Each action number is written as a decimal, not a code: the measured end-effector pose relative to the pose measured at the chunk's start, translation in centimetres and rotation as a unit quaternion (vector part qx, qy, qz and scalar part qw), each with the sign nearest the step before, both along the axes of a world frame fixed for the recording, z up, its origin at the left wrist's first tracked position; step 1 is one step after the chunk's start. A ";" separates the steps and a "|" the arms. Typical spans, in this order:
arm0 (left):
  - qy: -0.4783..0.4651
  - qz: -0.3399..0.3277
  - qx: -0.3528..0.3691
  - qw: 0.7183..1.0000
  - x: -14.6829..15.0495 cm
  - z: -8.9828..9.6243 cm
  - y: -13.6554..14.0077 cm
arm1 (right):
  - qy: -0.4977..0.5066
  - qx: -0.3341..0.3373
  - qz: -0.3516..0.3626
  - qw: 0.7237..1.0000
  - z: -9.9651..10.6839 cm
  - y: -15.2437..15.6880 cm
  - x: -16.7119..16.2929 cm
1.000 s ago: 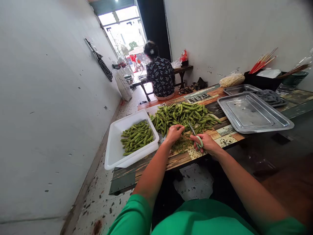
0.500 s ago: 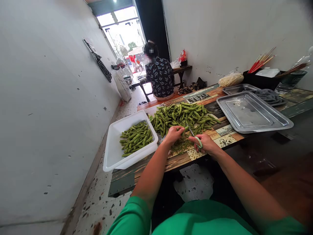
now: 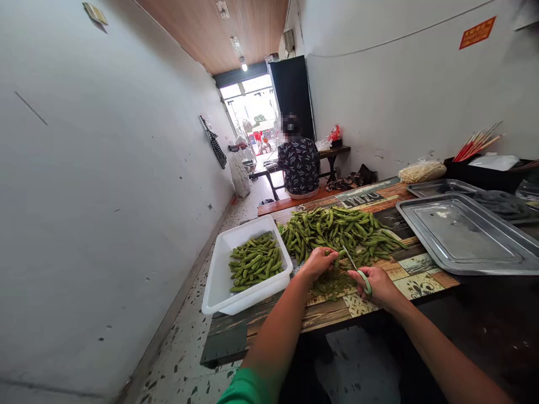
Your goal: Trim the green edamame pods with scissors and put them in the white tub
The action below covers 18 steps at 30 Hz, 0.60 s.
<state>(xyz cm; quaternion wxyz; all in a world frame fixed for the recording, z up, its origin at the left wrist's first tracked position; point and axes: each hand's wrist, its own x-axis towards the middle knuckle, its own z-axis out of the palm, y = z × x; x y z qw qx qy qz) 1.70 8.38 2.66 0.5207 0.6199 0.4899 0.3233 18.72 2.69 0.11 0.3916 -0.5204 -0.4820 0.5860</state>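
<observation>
A green pod (image 3: 342, 253) is pinched in the left hand (image 3: 320, 262) and scissors (image 3: 356, 270) are gripped in the curled right hand (image 3: 379, 287) — blades beside the pod — with loose pods (image 3: 337, 227) heaped beyond on the table (image 3: 320, 318) and more contained in a white tub (image 3: 215, 269) at left.

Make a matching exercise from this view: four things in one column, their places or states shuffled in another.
1. Scissors
2. White tub
3. Nearer metal tray
4. Large pod pile

A. Heaped between tub and tray
B. Holding a smaller batch of green pods
C. In the right hand
D. Silver, right of the pile

Pairs: 1-C, 2-B, 3-D, 4-A
</observation>
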 end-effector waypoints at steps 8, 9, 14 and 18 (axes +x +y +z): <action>-0.141 0.073 -0.078 0.984 0.1 0.5 0.2 | -0.004 -0.019 0.022 1.000 1.1 -0.5 -0.1; -0.186 0.093 -0.105 0.973 0.1 0.6 0.3 | 0.002 -0.019 0.020 1.000 1.2 -0.5 -0.1; -0.329 0.144 -0.177 0.916 0.1 0.9 0.5 | 0.004 -0.011 0.026 1.000 1.8 -0.8 0.0; -0.376 0.124 -0.200 0.896 0.2 1.0 0.3 | 0.003 -0.006 0.027 1.000 2.0 -0.9 0.0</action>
